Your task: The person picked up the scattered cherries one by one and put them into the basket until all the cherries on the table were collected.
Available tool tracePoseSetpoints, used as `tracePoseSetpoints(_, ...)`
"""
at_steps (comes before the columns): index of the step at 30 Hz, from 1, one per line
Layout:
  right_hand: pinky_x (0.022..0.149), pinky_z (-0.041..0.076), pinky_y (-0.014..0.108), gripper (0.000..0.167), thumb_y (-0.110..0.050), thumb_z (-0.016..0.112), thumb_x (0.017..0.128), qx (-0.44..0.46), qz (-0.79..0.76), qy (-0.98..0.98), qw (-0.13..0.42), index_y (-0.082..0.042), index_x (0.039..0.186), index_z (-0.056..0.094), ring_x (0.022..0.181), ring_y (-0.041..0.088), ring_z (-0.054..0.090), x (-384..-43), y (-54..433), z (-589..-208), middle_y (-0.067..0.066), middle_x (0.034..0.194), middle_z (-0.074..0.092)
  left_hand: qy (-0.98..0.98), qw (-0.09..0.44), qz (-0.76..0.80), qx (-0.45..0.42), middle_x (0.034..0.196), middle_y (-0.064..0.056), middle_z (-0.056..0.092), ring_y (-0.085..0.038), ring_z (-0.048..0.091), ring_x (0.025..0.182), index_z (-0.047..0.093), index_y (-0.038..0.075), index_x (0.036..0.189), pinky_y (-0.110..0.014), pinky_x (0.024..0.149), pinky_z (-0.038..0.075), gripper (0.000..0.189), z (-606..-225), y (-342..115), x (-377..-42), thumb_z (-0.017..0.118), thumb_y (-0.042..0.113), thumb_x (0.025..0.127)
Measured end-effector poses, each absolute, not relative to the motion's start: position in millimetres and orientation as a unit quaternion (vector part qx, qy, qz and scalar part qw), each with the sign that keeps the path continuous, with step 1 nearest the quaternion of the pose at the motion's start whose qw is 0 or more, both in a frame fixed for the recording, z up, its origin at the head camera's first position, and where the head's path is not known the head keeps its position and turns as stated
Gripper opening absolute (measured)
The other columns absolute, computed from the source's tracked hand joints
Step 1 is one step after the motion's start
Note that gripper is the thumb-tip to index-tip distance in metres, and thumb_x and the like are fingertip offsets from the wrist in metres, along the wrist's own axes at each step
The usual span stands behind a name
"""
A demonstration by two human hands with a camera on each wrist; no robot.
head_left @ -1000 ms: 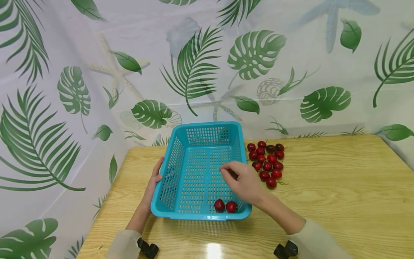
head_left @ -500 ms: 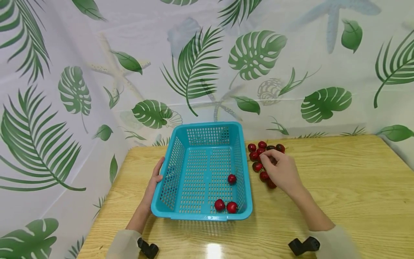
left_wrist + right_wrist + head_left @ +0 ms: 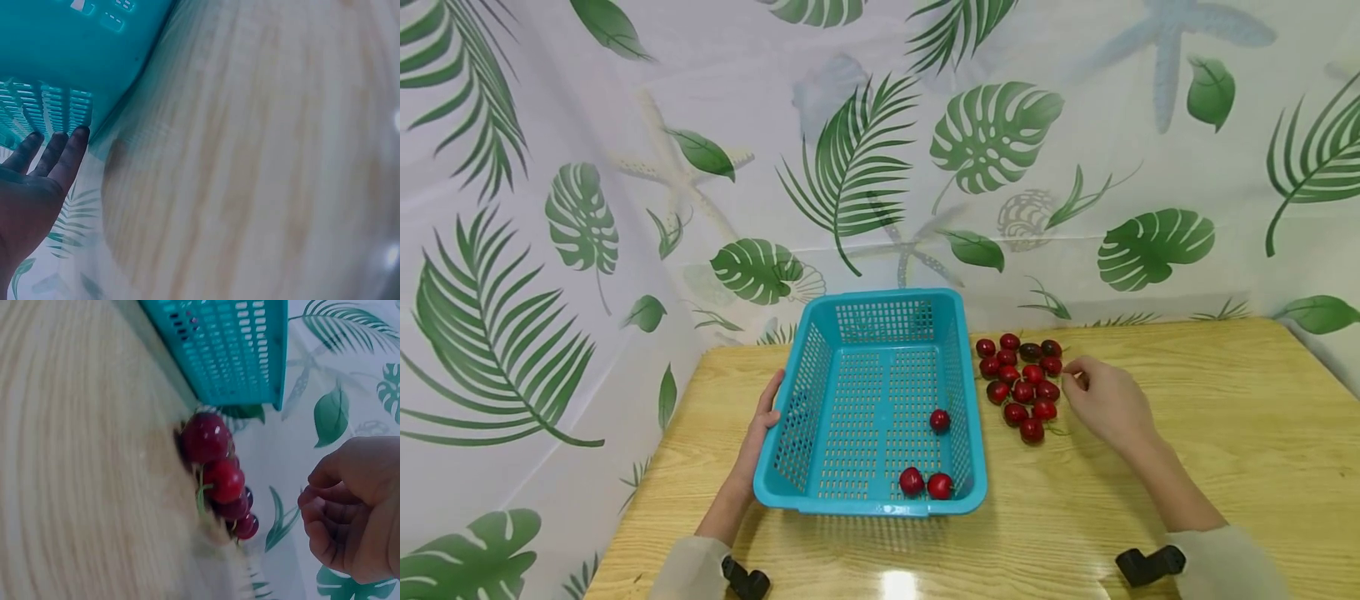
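A blue plastic basket has three red cherries in it, one cherry by the right wall and the others near the front. My left hand rests against the basket's outer left side; in the left wrist view its fingers lie straight along the slotted wall. Right of the basket, a cluster of dark red cherries lies on the table, some with green stems. My right hand is just right of this cluster, fingers curled and thumb near the index fingertip, with no cherry visible in it.
The wooden table ends at a white cloth with green leaf prints behind and to the left. Each sleeve carries a black wrist mount, such as the right mount.
My right hand has left a cherry inside the basket, passed over the cluster and come to its right side. The left hand stays at the basket.
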State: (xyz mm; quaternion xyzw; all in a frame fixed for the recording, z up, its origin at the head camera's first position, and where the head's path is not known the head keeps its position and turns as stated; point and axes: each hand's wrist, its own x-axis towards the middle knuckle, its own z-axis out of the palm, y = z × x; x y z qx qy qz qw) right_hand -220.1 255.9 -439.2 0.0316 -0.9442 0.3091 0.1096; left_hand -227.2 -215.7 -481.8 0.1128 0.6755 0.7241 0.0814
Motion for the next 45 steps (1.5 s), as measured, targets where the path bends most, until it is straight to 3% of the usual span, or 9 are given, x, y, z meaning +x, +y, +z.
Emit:
tracePoseSetpoints(8,0.049,0.044,0.038,0.046,-0.016,0.052,0.092,0.011,0.251,-0.968,0.008,0.020,0.119,0.054,0.058,0.020,0.051,-223.1,281.4,-456.9,0.019,0.080,0.065,0.673,0.080,0.726,0.114,0.166,-0.007,0.003,-0.040,0.017,0.146,0.003,0.027,0.161,-0.044,0.103,0.034,0.066,-480.0,-214.4,-225.5,0.024,0.024,0.098)
tracePoseSetpoints(15,0.052,0.045,0.037,0.044,-0.020,0.055,0.091,0.028,0.227,-0.972,-0.053,0.019,0.111,0.058,0.063,0.021,0.051,-222.7,288.7,-463.3,0.034,0.104,0.064,0.671,0.077,0.728,0.116,0.166,-0.007,0.002,-0.039,0.014,0.148,0.003,0.025,0.161,-0.047,0.106,0.030,0.067,-478.0,-213.3,-224.4,0.024,0.023,0.098)
tracePoseSetpoints(20,0.050,0.039,0.033,0.029,-0.019,0.055,0.091,0.036,0.230,-0.971,-0.060,0.009,0.092,0.063,0.060,0.019,0.048,-224.1,287.3,-466.9,0.019,0.082,0.063,0.667,0.078,0.732,0.113,0.166,-0.007,0.002,-0.039,0.015,0.147,0.002,0.025,0.161,-0.043,0.103,0.033,0.068,-477.6,-212.8,-225.3,0.024,0.023,0.097)
tracePoseSetpoints(25,0.047,0.027,0.028,0.024,-0.019,0.054,0.091,0.034,0.235,-0.970,-0.055,-0.008,0.070,0.052,0.053,0.012,0.032,-223.9,283.0,-468.0,-0.001,0.060,0.038,0.660,0.080,0.738,0.115,0.166,-0.008,0.002,-0.040,0.016,0.147,0.002,0.024,0.161,-0.042,0.102,0.035,0.068,-476.4,-212.5,-224.1,0.023,0.021,0.097)
tracePoseSetpoints(29,0.047,0.023,0.027,0.028,-0.018,0.054,0.090,0.028,0.235,-0.970,-0.052,-0.014,0.064,0.043,0.052,0.011,0.026,-223.3,280.8,-468.1,-0.005,0.057,0.030,0.656,0.084,0.741,0.119,0.166,-0.008,0.001,-0.040,0.015,0.147,0.001,0.023,0.161,-0.044,0.103,0.032,0.067,-474.8,-212.1,-222.9,0.022,0.021,0.098)
tracePoseSetpoints(35,0.047,0.022,0.027,0.029,-0.018,0.055,0.090,0.029,0.236,-0.970,-0.052,-0.014,0.064,0.043,0.052,0.010,0.026,-222.5,280.6,-468.0,-0.005,0.057,0.030,0.655,0.084,0.741,0.120,0.166,-0.008,0.001,-0.039,0.014,0.148,0.001,0.022,0.161,-0.043,0.103,0.033,0.066,-473.5,-211.4,-222.4,0.022,0.020,0.099)
tracePoseSetpoints(39,0.048,0.032,0.031,0.024,-0.019,0.056,0.091,0.028,0.234,-0.970,-0.059,-0.001,0.075,0.058,0.055,0.015,0.040,-222.4,282.0,-466.5,0.006,0.064,0.051,0.654,0.084,0.742,0.123,0.166,-0.009,0.001,-0.040,0.014,0.148,0.001,0.022,0.161,-0.042,0.103,0.034,0.066,-472.8,-211.5,-221.6,0.022,0.019,0.099)
tracePoseSetpoints(42,0.057,0.049,0.042,0.035,-0.020,0.057,0.091,0.030,0.231,-0.970,-0.065,0.013,0.100,0.065,0.071,0.029,0.062,-221.9,283.7,-465.4,0.028,0.093,0.067,0.653,0.084,0.742,0.125,0.166,-0.009,0.001,-0.041,0.014,0.147,0.001,0.022,0.161,-0.041,0.102,0.034,0.066,-472.7,-211.9,-221.1,0.022,0.019,0.099)
tracePoseSetpoints(45,0.072,0.053,0.054,0.047,-0.022,0.058,0.091,0.031,0.236,-0.969,-0.073,0.018,0.116,0.060,0.097,0.047,0.064,-220.4,285.2,-464.3,0.038,0.117,0.061,0.653,0.085,0.742,0.125,0.166,-0.009,0.001,-0.041,0.015,0.147,0.001,0.022,0.161,-0.041,0.101,0.035,0.066,-473.5,-212.1,-221.0,0.022,0.019,0.099)
